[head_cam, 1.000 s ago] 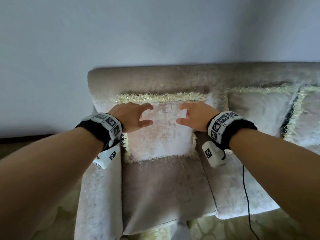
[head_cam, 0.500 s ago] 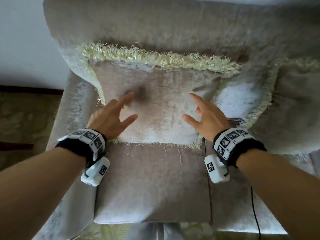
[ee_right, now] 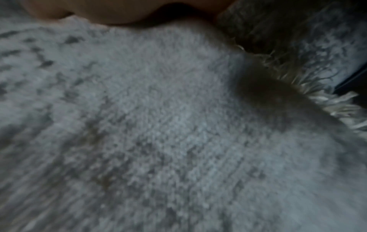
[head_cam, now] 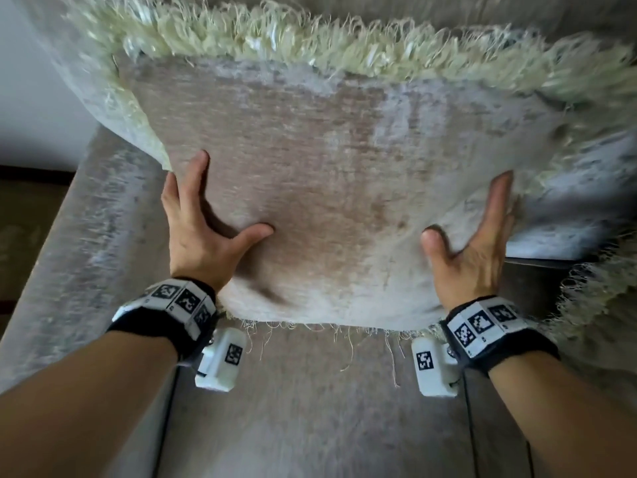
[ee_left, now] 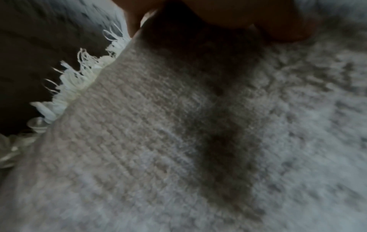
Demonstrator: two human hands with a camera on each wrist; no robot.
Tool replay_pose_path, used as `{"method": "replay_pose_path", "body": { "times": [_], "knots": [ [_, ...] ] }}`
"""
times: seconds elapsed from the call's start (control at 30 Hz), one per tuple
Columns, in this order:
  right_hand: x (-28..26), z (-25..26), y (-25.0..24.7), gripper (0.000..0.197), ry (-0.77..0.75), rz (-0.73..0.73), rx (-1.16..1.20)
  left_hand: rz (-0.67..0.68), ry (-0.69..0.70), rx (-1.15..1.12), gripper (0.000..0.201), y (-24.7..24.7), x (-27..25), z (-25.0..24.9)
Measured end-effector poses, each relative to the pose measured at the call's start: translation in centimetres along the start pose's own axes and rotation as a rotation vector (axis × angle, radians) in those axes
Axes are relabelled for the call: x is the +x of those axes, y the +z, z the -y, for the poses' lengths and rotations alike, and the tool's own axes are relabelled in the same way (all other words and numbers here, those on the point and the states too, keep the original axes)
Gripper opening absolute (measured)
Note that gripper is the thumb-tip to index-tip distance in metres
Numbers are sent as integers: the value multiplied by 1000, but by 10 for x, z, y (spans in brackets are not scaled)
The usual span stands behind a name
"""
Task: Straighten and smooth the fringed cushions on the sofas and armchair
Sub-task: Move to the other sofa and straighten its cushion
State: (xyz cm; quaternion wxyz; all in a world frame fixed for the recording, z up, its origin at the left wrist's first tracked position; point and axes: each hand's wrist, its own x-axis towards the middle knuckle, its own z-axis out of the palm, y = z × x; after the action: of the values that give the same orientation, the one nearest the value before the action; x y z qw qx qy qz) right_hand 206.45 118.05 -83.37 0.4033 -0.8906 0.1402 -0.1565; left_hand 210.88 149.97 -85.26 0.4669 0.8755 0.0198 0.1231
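Observation:
A beige velvet cushion (head_cam: 344,184) with a pale green fringe (head_cam: 310,39) stands at the sofa's left end and fills most of the head view. My left hand (head_cam: 224,201) grips its left side, thumb pressed into the front and outer fingers past the edge. On the other side my right hand (head_cam: 467,207) holds it the same way, thumb denting the fabric. In the left wrist view the cushion (ee_left: 178,125) and its fringe (ee_left: 69,87) lie right under my left hand (ee_left: 208,15). The blurred right wrist view shows the cushion (ee_right: 158,117) below my right hand (ee_right: 119,11).
The sofa seat (head_cam: 310,408) lies below the cushion, with the left armrest (head_cam: 86,253) beside it and the backrest (head_cam: 448,8) behind. A second fringed cushion (head_cam: 603,305) crowds the right side. A pale wall (head_cam: 34,98) and dark floor (head_cam: 20,219) are to the left.
Both hands have slid from the cushion's front to its two sides and taken hold. The view has closed in, so the cushion looks much larger.

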Motion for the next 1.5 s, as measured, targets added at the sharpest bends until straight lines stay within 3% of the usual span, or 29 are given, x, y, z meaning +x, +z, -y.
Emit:
{"method": "replay_pose_path", "body": {
  "times": [0.13, 0.4, 0.53, 0.67, 0.77, 1.03, 1.2, 1.3, 1.4, 1.5],
  "knots": [
    [2, -12, 7, 108, -98, -48, 12, -45, 103, -49, 111, 6, 3, 5],
    [1, -8, -5, 100, -385, -86, 61, -137, 84, -135, 109, 3, -25, -9],
    [19, 41, -37, 94, -480, -16, 57, -204, -50, -196, 99, -8, -55, -18],
    [50, 105, -65, 87, -542, 163, -88, -261, -297, -288, 80, -7, -81, -28],
    [61, 128, -70, 90, -633, 215, -175, -304, -404, -342, 75, 4, -85, -32],
    [73, 104, -40, 93, -586, 221, -236, -310, -517, -304, 70, 32, -59, -10],
    [74, 89, -32, 90, -639, 184, -223, -272, -571, -265, 89, 34, -51, -13],
    [71, 87, -40, 82, -676, 133, -208, -303, -641, -223, 78, 23, -51, -29],
    [61, 91, -53, 64, -649, 60, -269, -392, -576, -105, 63, 7, -45, -52],
    [49, 114, -81, 51, -576, 71, -413, -298, -372, 1, 38, -19, -30, -103]
  ]
}}
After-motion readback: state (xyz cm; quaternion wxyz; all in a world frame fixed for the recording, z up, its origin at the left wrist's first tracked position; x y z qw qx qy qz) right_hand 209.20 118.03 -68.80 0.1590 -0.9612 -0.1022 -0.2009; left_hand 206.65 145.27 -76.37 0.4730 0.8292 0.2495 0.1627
